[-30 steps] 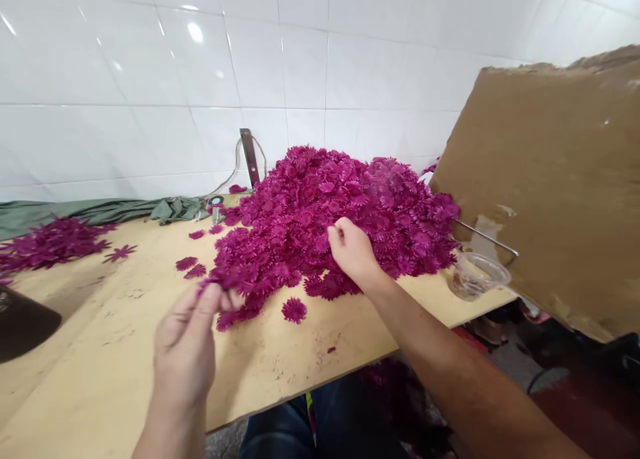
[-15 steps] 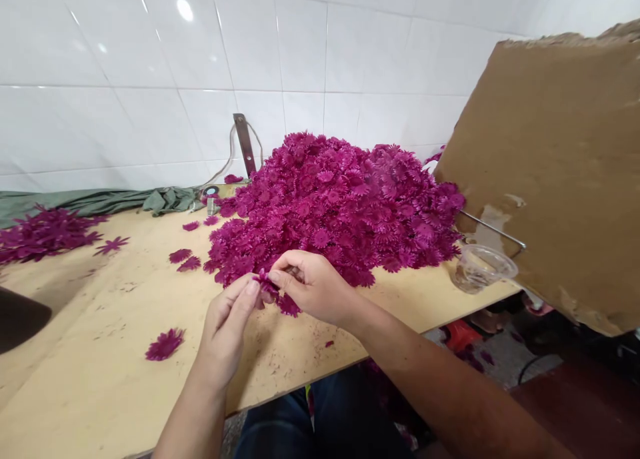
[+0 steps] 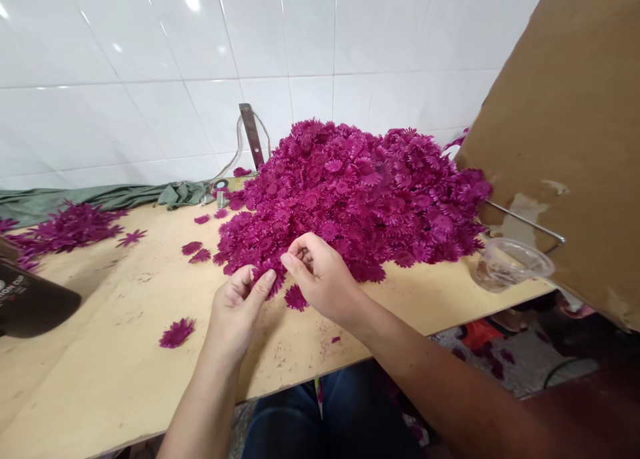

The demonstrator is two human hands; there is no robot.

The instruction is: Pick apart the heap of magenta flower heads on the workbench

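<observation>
Between the thumb and fingers of my left hand [image 3: 235, 315] is a purple artificial flower layer [image 3: 275, 287], its thin petals showing past the thumb. My right hand [image 3: 323, 279] is just to the right of it, thumb and fingertips pinched together. Whatever is in that pinch, if anything, is too small to make out. Behind both hands rises a large heap of the same purple flowers [image 3: 360, 199]. One loose flower [image 3: 296, 298] lies below my right fingertips, and another flower [image 3: 177, 333] rests on the wooden tabletop [image 3: 125, 385] to the left.
A dark cup [image 3: 37, 305] stands at the left edge, near a smaller pile of wider-petalled flowers [image 3: 75, 227]. Green cloth [image 3: 105, 196] runs along the wall. On the right are a clear plastic tub [image 3: 517, 260], a metal rod [image 3: 525, 220] and a big cardboard sheet [image 3: 565, 132].
My right fingertips have come away from the flower, which shows more openly in my left hand. The view has turned slightly left, bringing more of the dark cup in.
</observation>
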